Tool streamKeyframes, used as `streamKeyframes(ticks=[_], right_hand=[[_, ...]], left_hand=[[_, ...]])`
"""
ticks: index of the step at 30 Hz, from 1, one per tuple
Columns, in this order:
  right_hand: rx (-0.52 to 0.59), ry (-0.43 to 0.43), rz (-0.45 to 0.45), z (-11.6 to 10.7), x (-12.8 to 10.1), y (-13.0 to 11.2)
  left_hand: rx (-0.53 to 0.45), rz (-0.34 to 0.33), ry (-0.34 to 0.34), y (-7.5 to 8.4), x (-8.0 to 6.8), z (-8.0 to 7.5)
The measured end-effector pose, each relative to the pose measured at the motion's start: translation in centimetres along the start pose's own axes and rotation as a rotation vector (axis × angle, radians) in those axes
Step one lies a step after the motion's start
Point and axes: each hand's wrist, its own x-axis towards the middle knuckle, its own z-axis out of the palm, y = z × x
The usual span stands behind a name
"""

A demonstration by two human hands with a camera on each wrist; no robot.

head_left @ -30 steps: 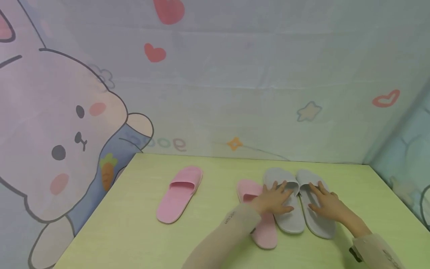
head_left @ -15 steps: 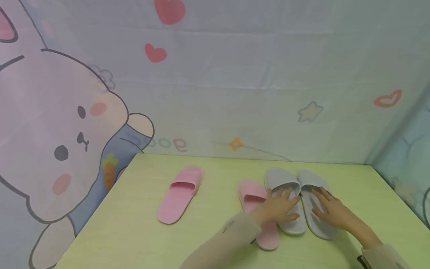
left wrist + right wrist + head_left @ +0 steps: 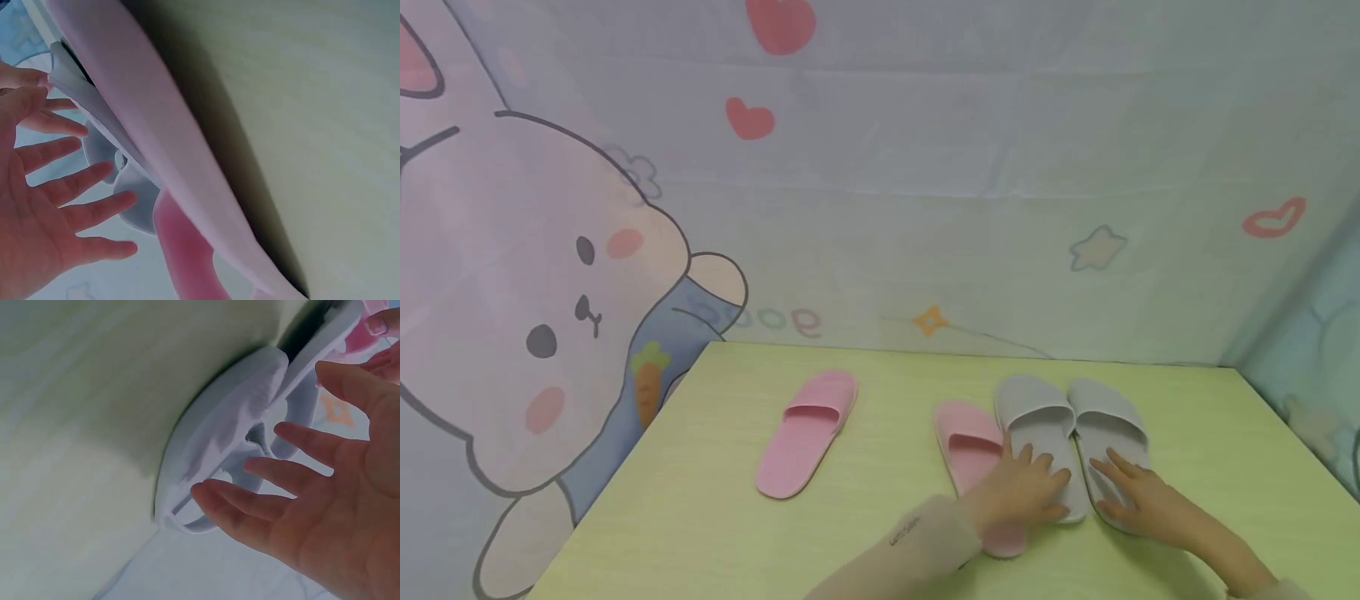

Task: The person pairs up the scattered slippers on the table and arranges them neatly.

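Head cam: two grey slippers side by side on yellow-green table [image 3: 715, 467], toes toward back wall. Left grey slipper [image 3: 1047, 433] touches right grey slipper [image 3: 1108, 433] along inner edges. Left hand [image 3: 1026, 492] lies flat, fingers straight and spread, over heel end of left grey slipper; palm also overlaps pink slipper [image 3: 973, 454] just beside it on the left. Right hand [image 3: 1138, 496] flat, fingers spread, on heel end of right grey slipper. Neither hand grips anything. Second pink slipper [image 3: 805, 433] lies well apart to the left, angled. Cartoon rabbit cloth [image 3: 550, 292] hangs behind and left of table.

Left wrist cam: left hand [image 3: 37, 187] open, fingers straight and fanned, near grey slipper strap [image 3: 134, 200]; contact can't be confirmed from this angle. Pink slipper [image 3: 181, 206] edge fills mid frame, table [image 3: 325, 125] beyond.

Right wrist cam: right hand [image 3: 312, 506] open, fingers straight, spread. Fingertips [image 3: 203, 494] at the edge of grey slipper [image 3: 219, 444]; no curl round it. Table [image 3: 94, 394] beyond.
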Motion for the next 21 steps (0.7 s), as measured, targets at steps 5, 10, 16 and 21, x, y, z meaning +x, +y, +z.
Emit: streamKeyframes(ticks=[5,10,16,21], right_hand=[[-0.016,0.012,-0.031,0.7,-0.8,-0.1],[-0.072,0.049,-0.081,1.2,-1.3,-0.1],[-0.185,0.080,-0.143,1.5,-1.5,0.0],[-0.293,0.156,-0.247,1.8,-1.5,0.6]], left_hand=[[0.055,0.067,0.038,0.1,-1.1,0.0],[0.032,0.111,0.020,0.2,-1.6,0.3],[0.001,0.129,0.011,0.3,-1.4,0.6],[0.013,0.132,0.029,0.5,-1.2,0.9]])
